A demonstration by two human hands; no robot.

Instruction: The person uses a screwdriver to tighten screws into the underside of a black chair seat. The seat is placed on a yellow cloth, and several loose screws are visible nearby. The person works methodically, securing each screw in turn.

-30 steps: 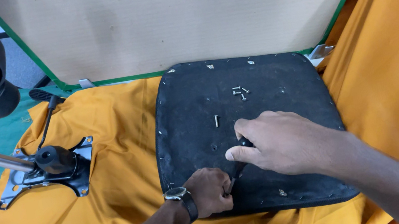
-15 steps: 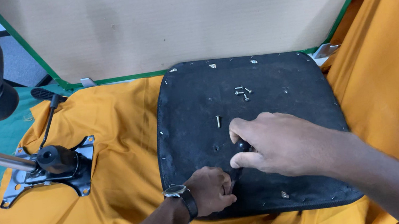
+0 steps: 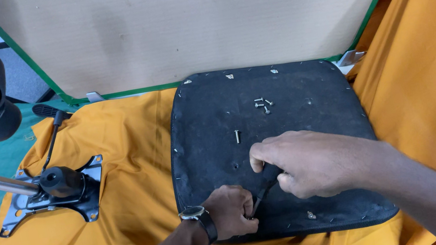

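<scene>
**Both hands on a tool at the seat's near edge**

The black, fuzzy seat base (image 3: 290,128) lies flat on orange cloth (image 3: 129,155). The right hand (image 3: 310,163) grips a slim dark tool (image 3: 262,192) — its tip meets the left hand (image 3: 233,211), clenched at the seat's front edge. Loose silver screws (image 3: 261,103) sit further back.

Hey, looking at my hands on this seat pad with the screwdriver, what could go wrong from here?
1. The left hand sits right at the screwdriver tip; a slip by the right hand could jab its fingers.
2. The loose screws and the single screw lie unsecured on the seat pad; a nudge could roll them into the orange cloth.
</scene>
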